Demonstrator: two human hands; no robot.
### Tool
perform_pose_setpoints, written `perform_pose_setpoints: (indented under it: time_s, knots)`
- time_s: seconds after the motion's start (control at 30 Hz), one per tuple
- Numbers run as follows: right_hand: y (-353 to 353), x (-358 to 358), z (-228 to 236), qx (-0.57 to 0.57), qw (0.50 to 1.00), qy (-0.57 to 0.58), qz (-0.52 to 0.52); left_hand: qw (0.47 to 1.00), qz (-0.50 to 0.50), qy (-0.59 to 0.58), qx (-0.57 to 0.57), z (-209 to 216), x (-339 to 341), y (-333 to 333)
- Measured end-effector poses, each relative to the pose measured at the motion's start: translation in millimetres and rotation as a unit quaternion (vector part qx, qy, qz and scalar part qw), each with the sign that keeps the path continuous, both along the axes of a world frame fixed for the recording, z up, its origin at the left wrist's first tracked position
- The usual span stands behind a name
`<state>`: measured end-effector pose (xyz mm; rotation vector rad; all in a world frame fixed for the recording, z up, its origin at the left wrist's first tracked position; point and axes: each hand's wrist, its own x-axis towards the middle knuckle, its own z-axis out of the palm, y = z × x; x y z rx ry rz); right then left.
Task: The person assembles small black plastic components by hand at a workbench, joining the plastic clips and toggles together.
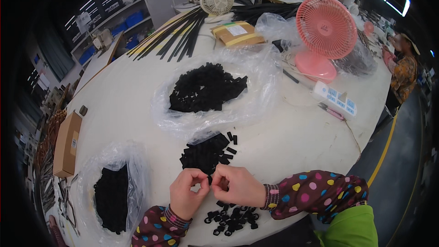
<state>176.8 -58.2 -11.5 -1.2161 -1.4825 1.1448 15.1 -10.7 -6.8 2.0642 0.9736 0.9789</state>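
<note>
Pinching a small black part [211,179] between both sets of fingertips, the hands meet low over the table [292,142], just in front of a loose pile of black pieces [206,153] spilling from a torn clear bag.

Left hand [187,192]: fingers curled in, thumb and forefinger closed on the part from its left side. Right hand [238,186]: likewise curled, fingertips pressed to the same part from the right. The two hands touch at the fingertips; the part's exact shape is hidden between them.

Handling, as a judgement: the piece looks very light, moulded plastic or rubber, stiff enough to keep its form, not fragile. Small and smooth, so likely to slip or roll off if dropped; a fingertip pinch on its outer edges seems the only workable hold.

Nearby:
- ring-like black parts [233,222] scattered just below the right wrist, near the table's edge
- large heap of black pieces [206,88] on a clear plastic sheet, farther back
- bag of black parts [112,199] to the left
- cardboard box [67,144] at the left rim
- pink fan [325,29] and power strip [336,99] to the right, well apart
- long black strips [176,34] at the far side
</note>
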Motion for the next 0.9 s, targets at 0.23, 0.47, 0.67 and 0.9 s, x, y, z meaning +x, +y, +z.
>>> perform_pose_setpoints:
  time_s: [0.23,0.47,0.67,0.9]
  knots:
    - [15.3,9.2,-7.1,-0.063,0.991,0.114,-0.007,0.943,-0.043,-0.187,-0.27,-6.9,-2.4,8.0]
    - [14.4,12.2,5.3,-0.025,1.0,0.002,-0.011,0.874,-0.084,-0.246,-0.411,-7.9,-8.4,12.4]
    - [15.2,9.7,2.1,0.027,1.0,-0.009,0.003,0.808,-0.075,-0.258,-0.525,-4.4,-10.4,13.9]
    - [12.2,9.1,0.1,-0.068,0.993,0.086,0.042,0.848,-0.112,-0.212,-0.474,-1.0,-5.8,10.0]
